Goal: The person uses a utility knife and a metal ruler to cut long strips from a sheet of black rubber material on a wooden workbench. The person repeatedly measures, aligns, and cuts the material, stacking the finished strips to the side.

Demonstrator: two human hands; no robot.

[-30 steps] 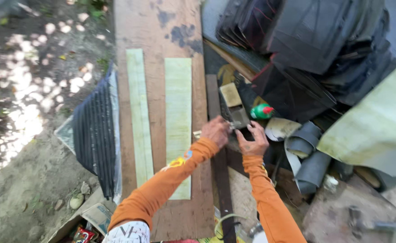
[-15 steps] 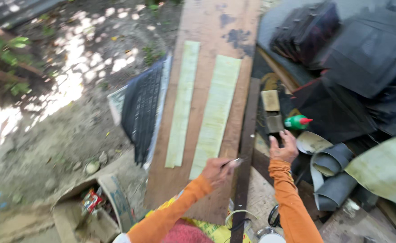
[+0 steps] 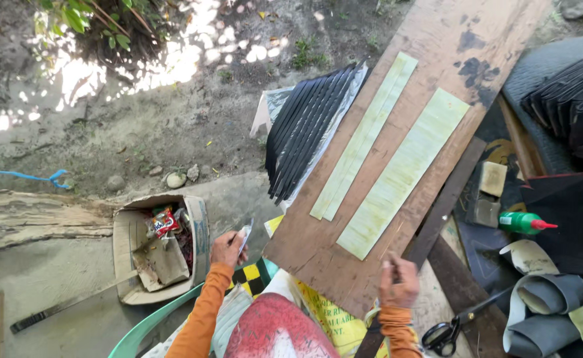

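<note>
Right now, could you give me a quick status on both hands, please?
Left hand holds small blade over cardboard box. Right hand rests on board edge, near wide pale strip.

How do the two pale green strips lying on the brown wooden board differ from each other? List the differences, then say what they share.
The left pale green strip is narrow; the right pale green strip is clearly wider. The left strip reaches higher up the brown wooden board; the right strip ends lower, nearer the right hand. The left strip's lower end looks like two layers slightly offset; the right strip looks single. Both lie flat, roughly parallel and apart, with the same mottled pale green colour.
</note>
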